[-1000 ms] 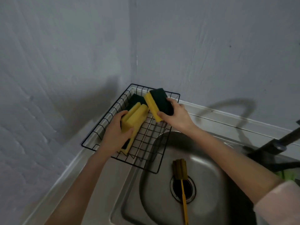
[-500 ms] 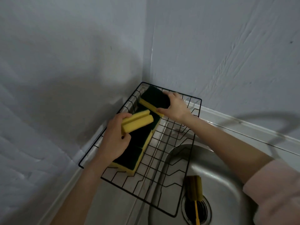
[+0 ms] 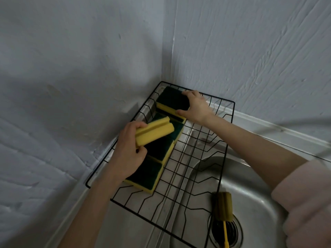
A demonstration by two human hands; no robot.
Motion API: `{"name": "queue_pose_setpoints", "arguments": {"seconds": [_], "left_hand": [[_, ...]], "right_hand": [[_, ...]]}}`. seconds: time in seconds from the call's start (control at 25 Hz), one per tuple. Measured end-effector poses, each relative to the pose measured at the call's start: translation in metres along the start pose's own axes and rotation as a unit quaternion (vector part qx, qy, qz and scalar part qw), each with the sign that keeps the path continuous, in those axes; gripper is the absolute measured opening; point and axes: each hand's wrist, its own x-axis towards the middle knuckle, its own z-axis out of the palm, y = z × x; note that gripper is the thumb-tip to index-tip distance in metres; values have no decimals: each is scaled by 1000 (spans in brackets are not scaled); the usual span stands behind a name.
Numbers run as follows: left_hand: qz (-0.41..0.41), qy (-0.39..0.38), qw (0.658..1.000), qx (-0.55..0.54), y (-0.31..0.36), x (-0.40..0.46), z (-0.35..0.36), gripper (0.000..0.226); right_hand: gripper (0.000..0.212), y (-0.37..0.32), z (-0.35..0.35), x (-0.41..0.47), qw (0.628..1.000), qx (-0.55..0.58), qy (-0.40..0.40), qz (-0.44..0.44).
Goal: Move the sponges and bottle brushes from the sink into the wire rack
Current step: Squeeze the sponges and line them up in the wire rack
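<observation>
The black wire rack [image 3: 222, 111] sits tucked into the wall corner, partly hanging over the steel sink [image 3: 254, 199]. Left hand [image 3: 129, 149] is gripping a yellow sponge [image 3: 154, 132], foam side up with the groove showing, held just above a row of green-topped sponges [image 3: 152, 165] lying along the rack's left side. Right hand [image 3: 194, 106] is clamped on another green-and-yellow sponge [image 3: 170, 101] at the far corner of the rack, thumb on the yellow edge, fingers over the back. Down in the basin there's a yellow bottle brush [image 3: 223, 206] lying by the drain [image 3: 231, 231], its thin handle running across the drain hole. Pink sleeve [image 3: 304, 203] on the right arm.
</observation>
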Motion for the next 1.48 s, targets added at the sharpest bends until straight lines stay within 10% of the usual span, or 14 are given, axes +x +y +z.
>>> {"name": "queue_pose_setpoints", "arguments": {"seconds": [0.28,0.48,0.88,1.48], "left_hand": [[16,47,998,27,-2,0,-3,52],[82,39,995,30,9,6,-3,56],[78,26,991,105,10,37,14,46],[47,-4,987,153,-12,65,36,49]], "right_hand": [[39,-11,-9,-45,974,171,147,1],[32,-31,-14,-72,911,370,-114,145],[31,-13,0,-78,760,623,-69,172],[36,-8,28,-59,815,539,-37,211]]}}
